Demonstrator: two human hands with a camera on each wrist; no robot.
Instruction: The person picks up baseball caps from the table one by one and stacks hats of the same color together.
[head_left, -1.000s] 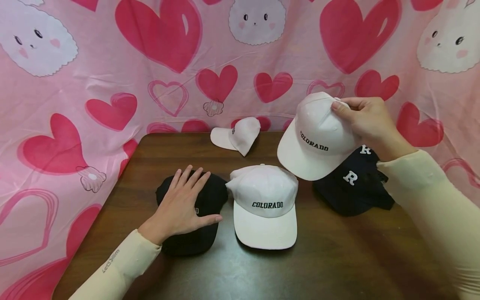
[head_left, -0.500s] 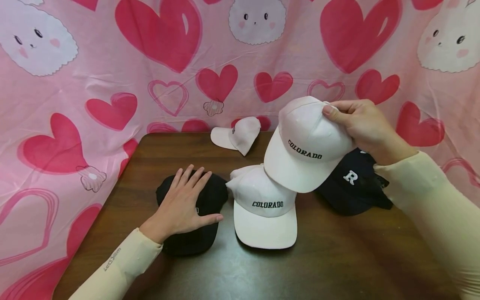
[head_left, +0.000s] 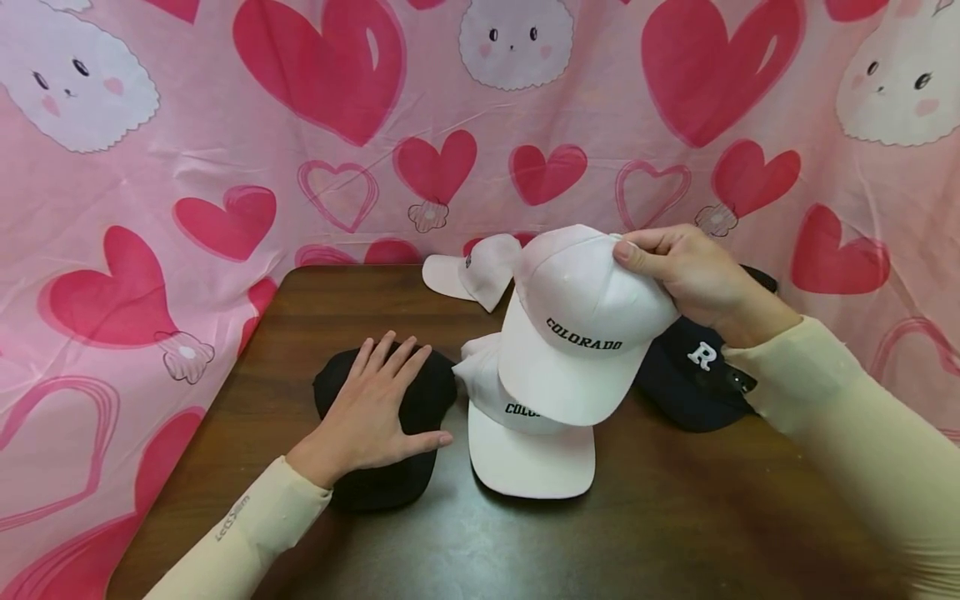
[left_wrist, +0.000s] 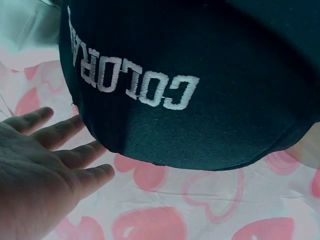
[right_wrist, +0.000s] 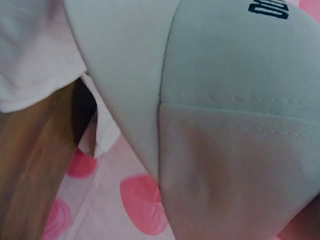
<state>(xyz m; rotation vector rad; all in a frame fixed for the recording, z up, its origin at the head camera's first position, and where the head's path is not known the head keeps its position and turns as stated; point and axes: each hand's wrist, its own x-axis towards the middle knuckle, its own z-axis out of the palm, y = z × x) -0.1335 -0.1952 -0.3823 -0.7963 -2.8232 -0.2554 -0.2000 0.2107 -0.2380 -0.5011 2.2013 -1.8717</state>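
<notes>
In the head view my right hand (head_left: 697, 275) pinches a white COLORADO baseball cap (head_left: 573, 292) near the top of its crown, thumb in front. That cap hangs brim-down and tilted, hiding part of a second white COLORADO cap (head_left: 532, 467) on the table; whether they touch I cannot tell. My left hand (head_left: 371, 417) lies with fingers spread over a black baseball cap (head_left: 431, 396). White COLORADO lettering shows on the black cap (left_wrist: 200, 125) in the left wrist view, straight fingers beside its edge. The held cap's panels (right_wrist: 235, 150) fill much of the right wrist view.
A smaller-looking white cap (head_left: 487, 271) lies on its side at the back of the brown wooden table (head_left: 337, 304). Dark headwear with a white R (head_left: 678, 358) sits partly behind my right hand. A pink heart-print cloth (head_left: 337, 108) hangs behind the table.
My right hand has moved left and down with the white cap, which now overlaps the white cap on the table in view. The left hand has stayed almost still.
</notes>
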